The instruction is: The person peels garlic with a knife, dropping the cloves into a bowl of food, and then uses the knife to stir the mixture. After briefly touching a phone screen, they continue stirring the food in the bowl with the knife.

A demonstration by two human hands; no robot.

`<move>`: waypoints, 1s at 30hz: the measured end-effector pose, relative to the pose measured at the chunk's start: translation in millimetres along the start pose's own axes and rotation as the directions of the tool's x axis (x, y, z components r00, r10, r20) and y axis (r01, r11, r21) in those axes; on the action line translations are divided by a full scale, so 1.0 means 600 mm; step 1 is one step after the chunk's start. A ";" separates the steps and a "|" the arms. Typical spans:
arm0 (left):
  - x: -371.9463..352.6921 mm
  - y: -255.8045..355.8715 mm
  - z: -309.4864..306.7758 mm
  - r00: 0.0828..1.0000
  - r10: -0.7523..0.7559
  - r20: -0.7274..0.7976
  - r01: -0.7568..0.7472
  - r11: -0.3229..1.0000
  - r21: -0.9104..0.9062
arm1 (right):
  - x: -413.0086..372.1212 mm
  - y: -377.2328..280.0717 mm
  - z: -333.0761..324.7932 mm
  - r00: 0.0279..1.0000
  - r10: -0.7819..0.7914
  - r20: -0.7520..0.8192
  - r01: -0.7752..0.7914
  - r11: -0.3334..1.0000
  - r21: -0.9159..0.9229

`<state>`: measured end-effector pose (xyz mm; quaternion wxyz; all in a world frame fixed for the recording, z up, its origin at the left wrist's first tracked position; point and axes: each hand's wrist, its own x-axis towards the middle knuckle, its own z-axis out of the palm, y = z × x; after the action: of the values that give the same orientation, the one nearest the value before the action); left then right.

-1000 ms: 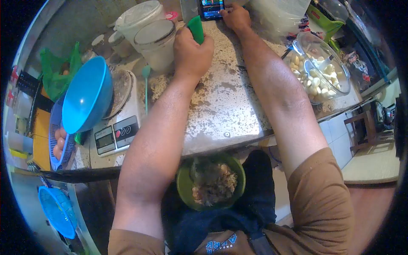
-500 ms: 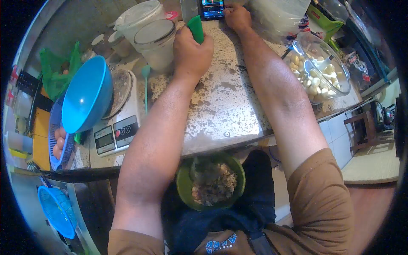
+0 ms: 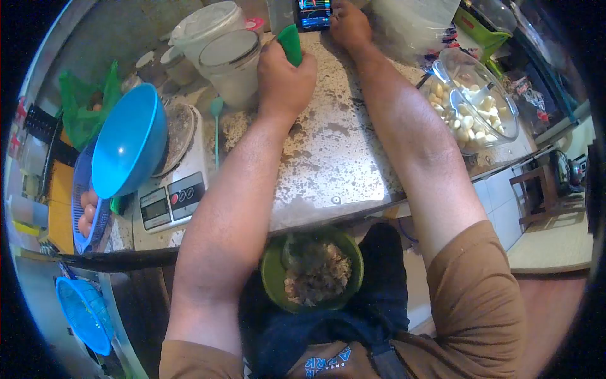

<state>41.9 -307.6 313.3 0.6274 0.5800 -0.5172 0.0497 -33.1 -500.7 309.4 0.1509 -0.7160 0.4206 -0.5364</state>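
My left hand [image 3: 286,77] is closed around a green handle [image 3: 290,45] above the far part of the speckled table [image 3: 328,158]; whatever the handle belongs to is hidden. At the right edge of a phone [image 3: 314,14] with a lit screen is my right hand [image 3: 350,26], its fingers bent and partly hidden, so I cannot tell whether it grips anything. A clear bowl of peeled garlic cloves [image 3: 473,117] stands to the right of my right forearm. Lidded plastic tubs [image 3: 230,69] are just left of my left hand.
A kitchen scale [image 3: 173,202] and a tilted blue bowl [image 3: 129,142] stand at the left, beside a basket of eggs [image 3: 87,221]. Below the table edge, a green basin [image 3: 271,271] holds peelings. Plastic bags [image 3: 410,28] lie at the far right.
My right hand has shifted slightly left and up at the edge of the phone. My left hand stays on the green handle.
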 end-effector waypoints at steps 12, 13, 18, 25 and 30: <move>0.000 0.006 -0.002 1.000 0.011 -0.017 -0.011 1.000 0.010 | -0.045 -0.079 -0.051 0.958 -0.159 0.238 0.215 0.949 -0.230; 0.001 0.004 -0.002 1.000 0.011 -0.018 -0.011 1.000 0.011 | -0.046 -0.083 -0.052 0.962 -0.132 0.240 0.191 0.952 -0.240; 0.000 0.012 -0.005 0.998 -0.048 0.028 0.049 0.998 -0.038 | -0.046 -0.073 -0.045 0.970 -0.120 0.210 0.170 0.957 -0.237; 0.000 0.002 -0.001 1.000 -0.006 -0.001 0.006 1.000 -0.010 | -0.050 -0.082 -0.052 0.973 -0.110 0.204 0.157 0.961 -0.230; 0.001 0.003 -0.002 1.000 -0.020 0.015 0.020 1.000 -0.002 | -0.049 -0.090 -0.056 0.969 -0.068 0.237 0.131 0.957 -0.260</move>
<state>41.7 -306.2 315.4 0.6246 0.5850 -0.5159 0.0386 -41.2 -437.9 339.4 0.0700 -0.8065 0.4339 -0.3955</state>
